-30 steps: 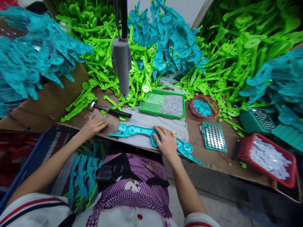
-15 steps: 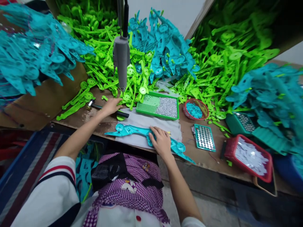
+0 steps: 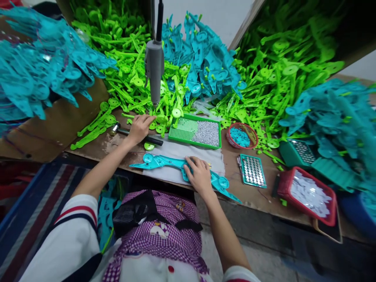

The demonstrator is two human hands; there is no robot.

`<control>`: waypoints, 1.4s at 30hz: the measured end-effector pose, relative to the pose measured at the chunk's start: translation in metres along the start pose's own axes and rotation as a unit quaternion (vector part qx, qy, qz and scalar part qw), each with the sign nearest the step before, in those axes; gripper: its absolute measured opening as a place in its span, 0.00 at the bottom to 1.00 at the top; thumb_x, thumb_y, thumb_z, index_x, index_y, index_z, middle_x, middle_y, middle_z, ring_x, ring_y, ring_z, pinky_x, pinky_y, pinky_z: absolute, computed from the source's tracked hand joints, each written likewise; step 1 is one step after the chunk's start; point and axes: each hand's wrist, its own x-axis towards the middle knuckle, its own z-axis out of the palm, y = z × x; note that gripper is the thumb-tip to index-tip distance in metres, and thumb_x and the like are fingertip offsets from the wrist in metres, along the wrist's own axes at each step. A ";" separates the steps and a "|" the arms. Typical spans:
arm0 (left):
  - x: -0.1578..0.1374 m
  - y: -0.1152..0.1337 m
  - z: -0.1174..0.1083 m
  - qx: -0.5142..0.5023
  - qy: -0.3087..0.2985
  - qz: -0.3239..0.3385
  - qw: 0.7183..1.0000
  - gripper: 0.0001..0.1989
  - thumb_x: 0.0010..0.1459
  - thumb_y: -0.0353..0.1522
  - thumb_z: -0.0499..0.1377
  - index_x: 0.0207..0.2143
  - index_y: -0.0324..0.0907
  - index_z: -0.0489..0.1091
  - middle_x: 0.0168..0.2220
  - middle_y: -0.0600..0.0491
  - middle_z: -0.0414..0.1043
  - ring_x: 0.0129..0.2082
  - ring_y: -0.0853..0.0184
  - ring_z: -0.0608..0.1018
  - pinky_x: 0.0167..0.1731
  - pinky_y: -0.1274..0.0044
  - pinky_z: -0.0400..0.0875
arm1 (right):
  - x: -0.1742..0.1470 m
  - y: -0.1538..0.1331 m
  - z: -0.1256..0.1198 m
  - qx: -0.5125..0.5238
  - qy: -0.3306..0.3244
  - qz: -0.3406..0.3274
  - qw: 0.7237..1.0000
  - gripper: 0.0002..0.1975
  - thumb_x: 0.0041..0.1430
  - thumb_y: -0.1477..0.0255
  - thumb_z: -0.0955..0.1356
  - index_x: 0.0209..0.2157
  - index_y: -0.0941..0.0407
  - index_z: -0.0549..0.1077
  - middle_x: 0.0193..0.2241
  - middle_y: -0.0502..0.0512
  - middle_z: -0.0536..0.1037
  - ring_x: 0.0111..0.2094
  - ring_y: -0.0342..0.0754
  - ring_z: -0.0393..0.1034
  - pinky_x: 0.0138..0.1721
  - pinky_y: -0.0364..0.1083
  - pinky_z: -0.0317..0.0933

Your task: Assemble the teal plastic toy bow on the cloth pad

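Note:
A long turquoise plastic part (image 3: pixel 164 161) with pointed ends lies along the near edge of a white cloth (image 3: pixel 173 149). My right hand (image 3: pixel 199 175) is laid over its middle, fingers curled onto it and thumb at its near side. Something small and gold-coloured shows just past those fingers. At the front of the green heap, my left hand (image 3: pixel 140 129) has its fingers closed on a light-green plastic part (image 3: pixel 161 119); the round end shows right of the fingertips and a thin end to the left. Under the left wrist lies a hammer (image 3: pixel 154 141) with a black handle.
A grey power screwdriver (image 3: pixel 154 70) hangs over the bench. Behind the cloth sits a green tray (image 3: pixel 195 145) of small metal pieces. Rightward are a red basket (image 3: pixel 256 141) of turquoise bits, a tray of silver discs (image 3: pixel 253 171) and a red bin (image 3: pixel 311 211) of white pieces.
My left hand has shifted slightly up, and the light-green part at its fingers has moved with it. The right hand stays on the turquoise part.

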 end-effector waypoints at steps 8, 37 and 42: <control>-0.055 0.052 -0.023 -0.025 0.019 0.369 0.929 0.19 0.66 0.26 0.49 0.55 0.49 0.69 0.42 0.52 0.78 0.44 0.70 0.77 0.54 0.72 0.63 | -0.015 -0.047 -0.053 0.172 0.115 -0.043 0.977 0.23 0.66 0.65 0.63 0.61 0.51 0.65 0.55 0.61 0.72 0.55 0.52 0.68 0.52 0.51 0.64; -0.038 0.005 -0.001 0.051 -0.026 -0.093 0.994 0.17 0.64 0.36 0.55 0.53 0.43 0.70 0.55 0.42 0.70 0.57 0.53 0.68 0.55 0.61 0.55 | -0.042 -0.033 -0.047 0.685 0.071 0.322 0.650 0.21 0.48 0.53 0.74 0.38 0.52 0.75 0.26 0.47 0.73 0.20 0.41 0.66 0.22 0.43 0.65; -0.089 0.008 -0.018 0.030 -0.090 -0.099 0.991 0.13 0.64 0.36 0.53 0.44 0.43 0.74 0.44 0.46 0.74 0.47 0.56 0.73 0.47 0.66 0.63 | -0.056 -0.030 -0.049 0.699 0.112 0.352 0.613 0.19 0.49 0.54 0.74 0.38 0.52 0.75 0.25 0.47 0.74 0.19 0.39 0.65 0.19 0.41 0.63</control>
